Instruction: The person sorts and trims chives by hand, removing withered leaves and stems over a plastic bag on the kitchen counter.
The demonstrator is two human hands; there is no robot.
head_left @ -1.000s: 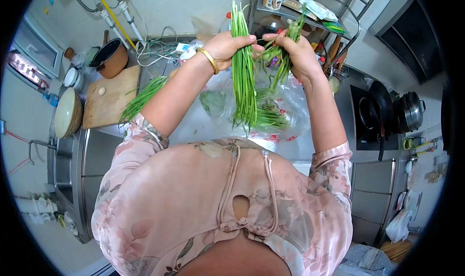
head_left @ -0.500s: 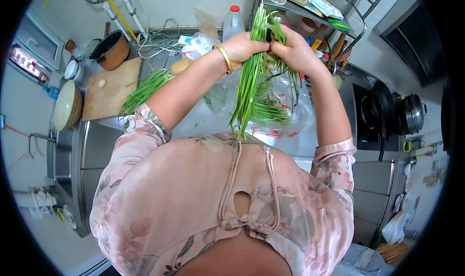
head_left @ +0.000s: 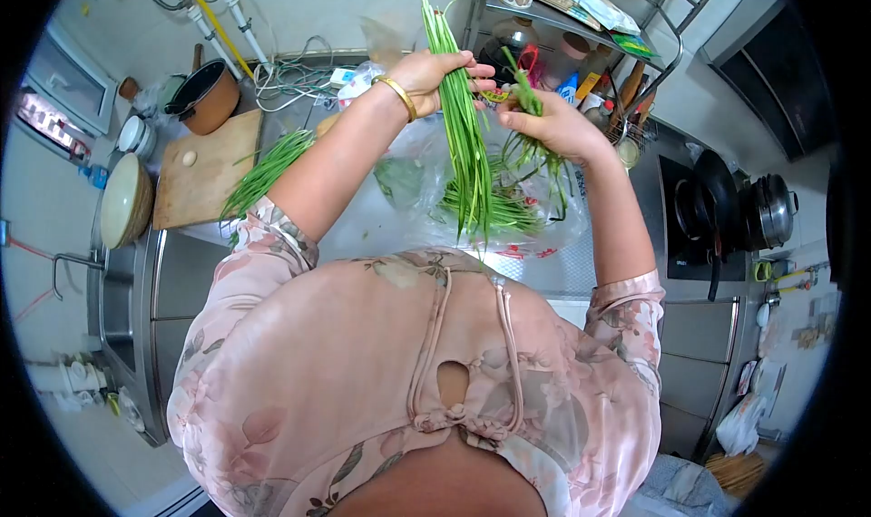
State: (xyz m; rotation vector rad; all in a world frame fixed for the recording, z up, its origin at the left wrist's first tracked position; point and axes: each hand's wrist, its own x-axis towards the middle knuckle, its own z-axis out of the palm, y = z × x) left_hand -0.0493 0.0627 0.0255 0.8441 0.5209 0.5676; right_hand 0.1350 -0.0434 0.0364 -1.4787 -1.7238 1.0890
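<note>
My left hand [head_left: 423, 77] grips a long bunch of green chives [head_left: 466, 145], thumb across it and the other fingers stretched out behind. The bunch hangs with its pale stem ends up and its leaf tips down. In my right hand [head_left: 564, 129] is a smaller, limp clump of chives [head_left: 526, 92], its darker leaves drooping below the palm. Under both hands a clear plastic bag [head_left: 567, 222] lies spread out, with more chives [head_left: 508, 212] on it. A pile of chives [head_left: 272, 170] rests beside my left forearm.
A cutting board [head_left: 201, 186] with a small pale round item [head_left: 189, 158] lies at the left, near an orange pot [head_left: 216, 109] and a large bowl [head_left: 123, 204]. A metal rack [head_left: 581, 29] stands behind my right hand. Pans [head_left: 717, 199] sit on the stove at the right.
My hands have moved apart. The long bunch has shifted slightly left and up with my left hand, whose fingers have straightened. My right hand has lowered with the limp clump, separate from the bunch.
</note>
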